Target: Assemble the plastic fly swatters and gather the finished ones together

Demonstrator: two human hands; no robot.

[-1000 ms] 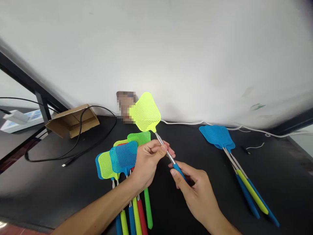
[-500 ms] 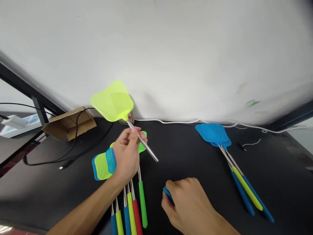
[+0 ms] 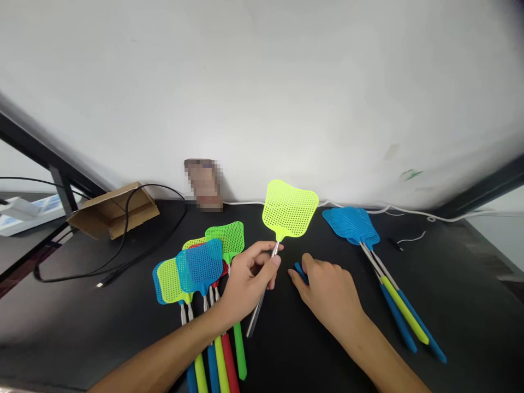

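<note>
Two grasps: left hand (image 3: 244, 281) pinches metal shaft (image 3: 256, 316), yellow mesh head (image 3: 290, 209) just above the pinch. Right hand (image 3: 329, 286) is curled round a blue handle (image 3: 301, 272).

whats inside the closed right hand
One end of a slim, solid-blue handle pokes out on the thumb side of the right hand. The hand covers the rest, so the handle's full length and its other end cannot be seen.

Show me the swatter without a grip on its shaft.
The yellow-green swatter in the left hand: its metal shaft ends bare, while the others have coloured grips.
</note>
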